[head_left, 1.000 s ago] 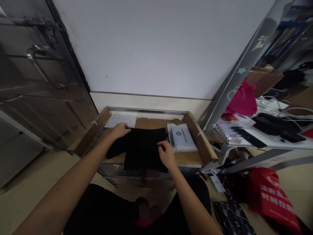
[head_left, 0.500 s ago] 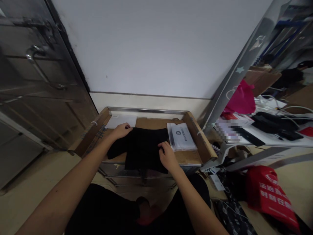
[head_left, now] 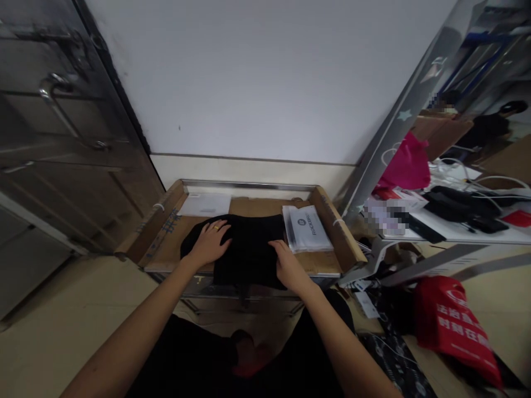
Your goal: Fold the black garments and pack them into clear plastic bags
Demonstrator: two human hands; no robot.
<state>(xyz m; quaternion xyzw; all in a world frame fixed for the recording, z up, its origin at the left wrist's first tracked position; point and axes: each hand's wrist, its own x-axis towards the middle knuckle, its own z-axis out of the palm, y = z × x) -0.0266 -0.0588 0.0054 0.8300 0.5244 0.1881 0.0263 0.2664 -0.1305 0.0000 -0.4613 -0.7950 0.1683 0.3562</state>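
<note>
A: Head view, widest first: a plain white wall (head_left: 265,77) fills the back, a dark metal door (head_left: 53,143) with a lever handle stands on the left, and pale floor (head_left: 50,320) runs underneath.

B: And what carries the work?

A: A low metal table (head_left: 249,187), its top lined with flattened cardboard (head_left: 166,243) whose side flaps turn up, likely to keep things from sliding off. To the right is a separate white shelf (head_left: 456,235) crowded with cables and dark gadgets, a pink bag (head_left: 409,166) behind it, a red bag (head_left: 452,326) on the floor below.

B: The cloth?

A: A black garment (head_left: 249,249) lies folded in the middle of the cardboard, its near edge hanging just over the table front. Laid flat like that, it can be pressed and squared.

B: The hands?

A: The left hand (head_left: 211,242) rests palm down, fingers spread, on the garment's left part, a ring on one finger; it grips nothing, it presses. The right hand (head_left: 286,264) sits on the right edge, fingers bent onto the fabric. Whether it pinches the cloth or only pins it, I cannot tell, black on black.

B: Anything smaller?

A: A clear printed packet (head_left: 309,228) lies just beside the garment on the right, within reach, and a white sheet (head_left: 205,204) at the far left corner.
</note>
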